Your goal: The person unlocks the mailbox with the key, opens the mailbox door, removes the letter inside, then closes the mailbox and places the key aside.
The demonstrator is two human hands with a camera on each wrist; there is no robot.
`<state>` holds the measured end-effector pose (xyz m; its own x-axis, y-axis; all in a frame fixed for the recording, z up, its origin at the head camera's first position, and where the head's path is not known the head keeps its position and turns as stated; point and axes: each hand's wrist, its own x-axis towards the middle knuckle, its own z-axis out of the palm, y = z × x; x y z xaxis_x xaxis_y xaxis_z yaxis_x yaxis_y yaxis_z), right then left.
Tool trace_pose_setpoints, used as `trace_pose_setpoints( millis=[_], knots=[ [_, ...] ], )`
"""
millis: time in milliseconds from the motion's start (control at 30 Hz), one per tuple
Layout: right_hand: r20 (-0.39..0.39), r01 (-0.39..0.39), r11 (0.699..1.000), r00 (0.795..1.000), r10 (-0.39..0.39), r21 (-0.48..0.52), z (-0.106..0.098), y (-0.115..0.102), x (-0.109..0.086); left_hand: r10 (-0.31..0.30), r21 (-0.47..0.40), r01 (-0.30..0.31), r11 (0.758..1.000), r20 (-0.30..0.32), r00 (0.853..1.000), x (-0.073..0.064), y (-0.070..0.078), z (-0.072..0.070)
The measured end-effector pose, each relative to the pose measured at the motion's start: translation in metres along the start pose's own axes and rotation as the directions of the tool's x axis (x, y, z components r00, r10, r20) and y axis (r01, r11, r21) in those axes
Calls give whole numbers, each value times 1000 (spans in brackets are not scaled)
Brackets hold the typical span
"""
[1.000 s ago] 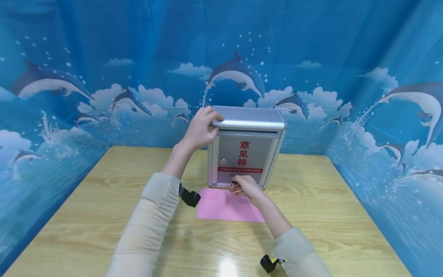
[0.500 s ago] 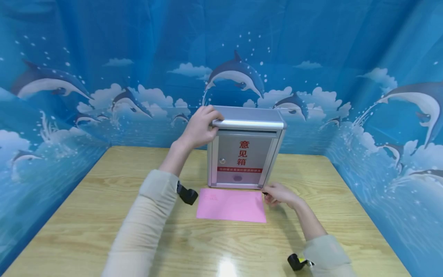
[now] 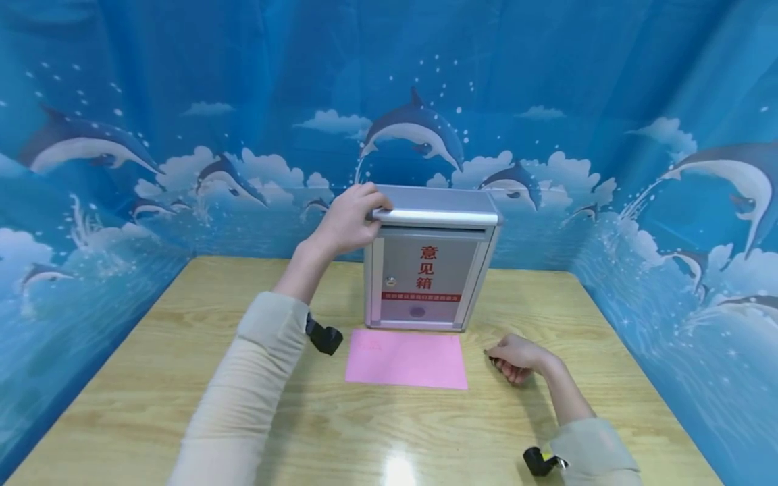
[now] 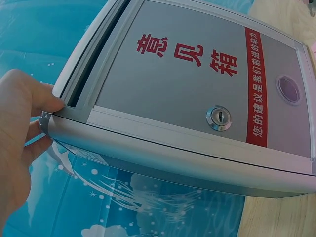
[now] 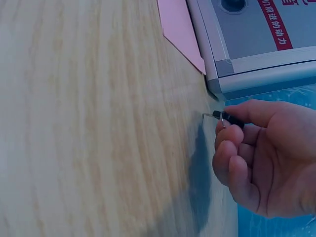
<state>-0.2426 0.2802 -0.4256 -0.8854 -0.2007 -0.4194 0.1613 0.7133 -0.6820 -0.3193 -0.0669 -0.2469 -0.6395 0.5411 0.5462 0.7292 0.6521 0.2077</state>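
A silver suggestion box with red lettering stands at the back middle of the table. My left hand grips its upper left corner, thumb beside the slot and fingers behind the edge. The round lock in its door has a bare keyhole. To the right of the box, my right hand pinches a small key with a black head and a metal ring, low over the table. Its fingers curl in, and part of the key is hidden by them.
A pink sheet of paper lies flat right in front of the box. The wooden table is bordered at the back and sides by a blue dolphin-print curtain.
My right hand has moved from the front of the box, past the paper, to the right and nearer me, with the key. The left hand keeps its grip on the box corner.
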Motion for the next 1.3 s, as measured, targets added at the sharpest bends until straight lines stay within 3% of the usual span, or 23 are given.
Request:
trace_pose_setpoints(
  millis=[467, 967, 1100, 1300],
  knots=[
    [72, 30, 998, 997, -26, -52, 23, -8, 7, -5, -31, 4, 999, -31, 1000, -7, -2, 1],
    [21, 57, 995, 998, -55, -83, 29, -15, 10, -23, -27, 21, 999, -82, 996, -8, -6, 1],
    [7, 44, 995, 999, -44, -88, 31, -14, 11, -10, -42, 5, 999, -116, 993, -12, -8, 6],
    [-75, 35, 998, 996, -39, -56, 28, -13, 14, 35, -56, -46, 997, -188, 982, -23, -16, 18]
  ],
)
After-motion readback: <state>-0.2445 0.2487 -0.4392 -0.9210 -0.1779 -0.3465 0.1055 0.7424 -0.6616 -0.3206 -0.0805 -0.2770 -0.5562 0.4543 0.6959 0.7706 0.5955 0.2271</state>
